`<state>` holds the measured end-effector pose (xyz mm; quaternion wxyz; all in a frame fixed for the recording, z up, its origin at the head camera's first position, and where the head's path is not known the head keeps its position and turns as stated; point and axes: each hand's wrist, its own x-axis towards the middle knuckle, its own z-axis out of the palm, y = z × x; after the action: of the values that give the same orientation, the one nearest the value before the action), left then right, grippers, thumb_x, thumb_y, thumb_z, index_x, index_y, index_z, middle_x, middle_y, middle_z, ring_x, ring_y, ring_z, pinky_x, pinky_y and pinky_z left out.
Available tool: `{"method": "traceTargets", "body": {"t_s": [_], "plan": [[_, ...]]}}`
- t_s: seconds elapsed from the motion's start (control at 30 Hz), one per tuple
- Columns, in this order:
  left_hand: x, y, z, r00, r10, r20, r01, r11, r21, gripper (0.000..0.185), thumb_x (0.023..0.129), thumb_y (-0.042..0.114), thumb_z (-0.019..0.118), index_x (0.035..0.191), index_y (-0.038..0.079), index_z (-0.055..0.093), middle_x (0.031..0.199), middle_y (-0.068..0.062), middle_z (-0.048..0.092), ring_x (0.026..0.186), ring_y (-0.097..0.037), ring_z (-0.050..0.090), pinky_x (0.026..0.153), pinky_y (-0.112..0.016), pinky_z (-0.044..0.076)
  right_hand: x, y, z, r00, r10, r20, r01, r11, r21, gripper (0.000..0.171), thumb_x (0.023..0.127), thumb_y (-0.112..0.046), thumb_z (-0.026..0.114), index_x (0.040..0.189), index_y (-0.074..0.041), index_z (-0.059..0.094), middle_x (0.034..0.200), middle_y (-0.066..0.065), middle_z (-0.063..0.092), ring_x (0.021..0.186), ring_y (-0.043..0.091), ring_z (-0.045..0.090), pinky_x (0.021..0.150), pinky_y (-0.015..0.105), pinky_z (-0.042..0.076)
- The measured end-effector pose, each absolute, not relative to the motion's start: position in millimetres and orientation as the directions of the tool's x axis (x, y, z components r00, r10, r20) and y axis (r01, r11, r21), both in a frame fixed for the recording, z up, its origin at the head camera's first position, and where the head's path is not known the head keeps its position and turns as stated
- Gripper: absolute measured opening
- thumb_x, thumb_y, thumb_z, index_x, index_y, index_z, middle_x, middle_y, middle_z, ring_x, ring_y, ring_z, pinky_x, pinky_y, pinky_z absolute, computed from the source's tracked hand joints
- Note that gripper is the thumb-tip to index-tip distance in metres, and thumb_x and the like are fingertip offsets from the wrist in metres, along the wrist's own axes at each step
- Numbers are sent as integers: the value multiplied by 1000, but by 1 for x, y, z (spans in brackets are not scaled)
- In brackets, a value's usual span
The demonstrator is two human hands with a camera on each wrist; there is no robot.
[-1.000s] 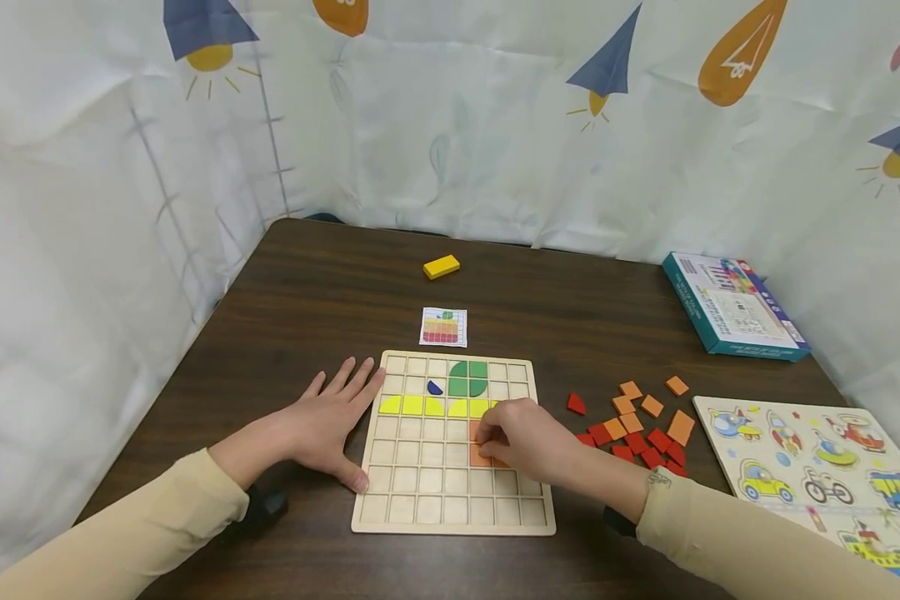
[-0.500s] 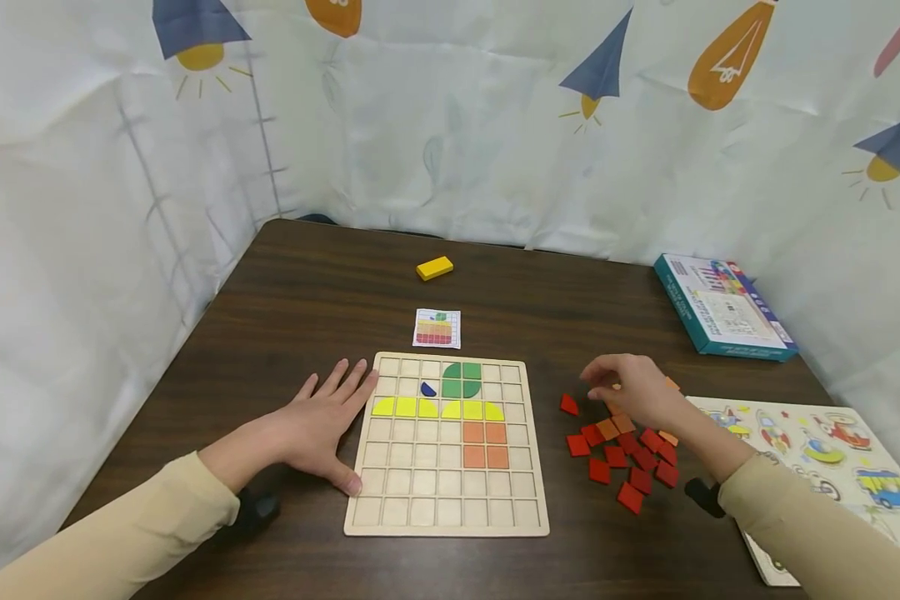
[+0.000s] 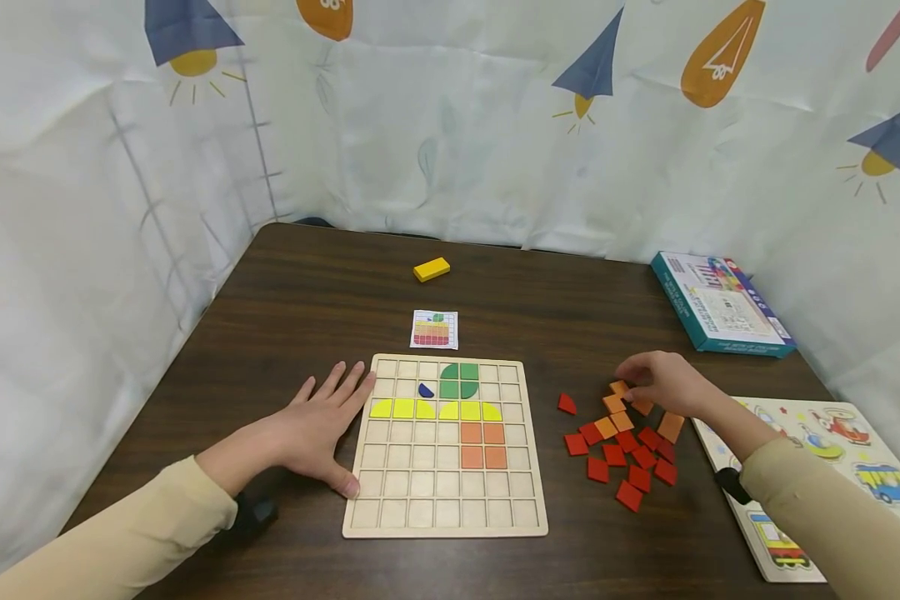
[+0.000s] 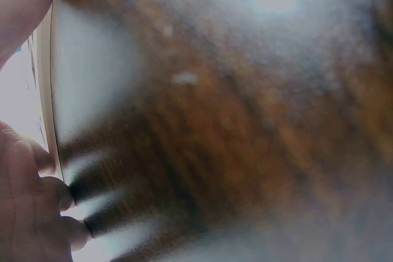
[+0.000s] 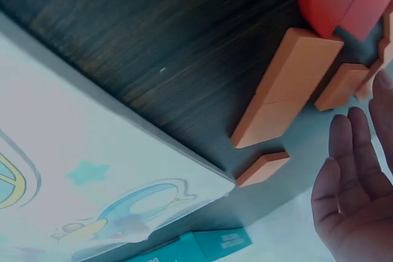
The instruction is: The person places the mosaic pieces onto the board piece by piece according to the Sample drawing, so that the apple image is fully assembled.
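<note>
Head view: your left hand [image 3: 321,432] lies flat, fingers straight, against the board [image 3: 390,521] at 9 o'clock; your right hand [image 3: 663,383], fingers curled, touches orange tiles [image 3: 617,407] at 3 o'clock; grip unclear.
</note>
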<state>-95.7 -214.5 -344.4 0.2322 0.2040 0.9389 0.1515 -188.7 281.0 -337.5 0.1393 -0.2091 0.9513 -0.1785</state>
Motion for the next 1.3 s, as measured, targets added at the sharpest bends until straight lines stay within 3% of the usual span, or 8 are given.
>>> {"method": "traceTargets", "body": {"t_s": [0.43, 0.77, 1.0, 1.3], "plan": [[-93, -216, -344, -811, 459, -363, 317, 866, 388, 147, 61, 70, 87, 163, 0, 7, 170, -27, -1, 156, -53, -3, 115, -79, 4, -195, 279, -344, -884, -413, -219, -305, 864, -400, 16, 87, -5, 79, 98, -7, 67, 86, 3, 65, 77, 16, 57, 69, 32, 51], [-93, -213, -344, -807, 457, -375, 314, 869, 383, 146, 61, 67, 88, 163, 0, 9, 171, -26, 2, 156, -53, -1, 117, -78, 4, -187, 277, -347, -918, -365, -155, -259, 849, -461, 13, 89, -6, 78, 91, -8, 65, 85, 2, 70, 76, 15, 62, 65, 28, 52], [-93, -214, -344, -808, 450, -379, 309, 873, 377, 147, 61, 67, 88, 163, 1, 8, 171, -25, 1, 156, -53, -2, 117, -78, 3, -173, 234, -332, -919, -380, -109, -245, 763, -598, 11, 92, -13, 77, 96, -8, 69, 91, 4, 71, 80, 17, 64, 67, 27, 53], [-94, -215, -345, -808, 453, -377, 311, 871, 380, 147, 61, 69, 87, 163, 1, 7, 171, -25, 0, 156, -53, -3, 116, -78, 3, -155, 160, -329, -841, -524, -130, -276, 624, -732, 9, 90, -14, 80, 94, -9, 74, 90, 2, 75, 76, 15, 62, 67, 26, 51]]}}
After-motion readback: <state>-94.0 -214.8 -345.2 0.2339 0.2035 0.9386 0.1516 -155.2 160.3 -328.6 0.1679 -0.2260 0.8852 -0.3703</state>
